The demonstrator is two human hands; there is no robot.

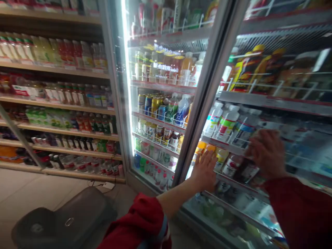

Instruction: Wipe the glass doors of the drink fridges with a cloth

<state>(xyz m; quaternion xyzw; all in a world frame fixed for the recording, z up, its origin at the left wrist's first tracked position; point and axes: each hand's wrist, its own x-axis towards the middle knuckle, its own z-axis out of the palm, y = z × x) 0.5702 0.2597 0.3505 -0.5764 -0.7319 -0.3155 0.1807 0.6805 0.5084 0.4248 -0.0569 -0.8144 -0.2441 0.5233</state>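
Note:
My left hand (204,171) reaches out with its fingers extended and spread, in front of the orange-capped bottles (209,147) on a lower shelf of the cooler. Whether its fingertips touch them I cannot tell. Farther right, my right hand (269,154) is curled, somewhat blurred, at the upper end of a dark bottle (246,169), and its fingers appear closed round the top. The bottle leans in its shelf row beside a bottle with a white label (230,166). Clear bottles with coloured labels (228,122) stand on the shelf above.
An upright metal door frame (201,114) divides the cooler, with cans and bottles behind glass to its left. Wooden shelves (85,107) full of drinks line the left side. On the tiled floor sits a dark grey rounded object (67,218), near a white power strip (109,186).

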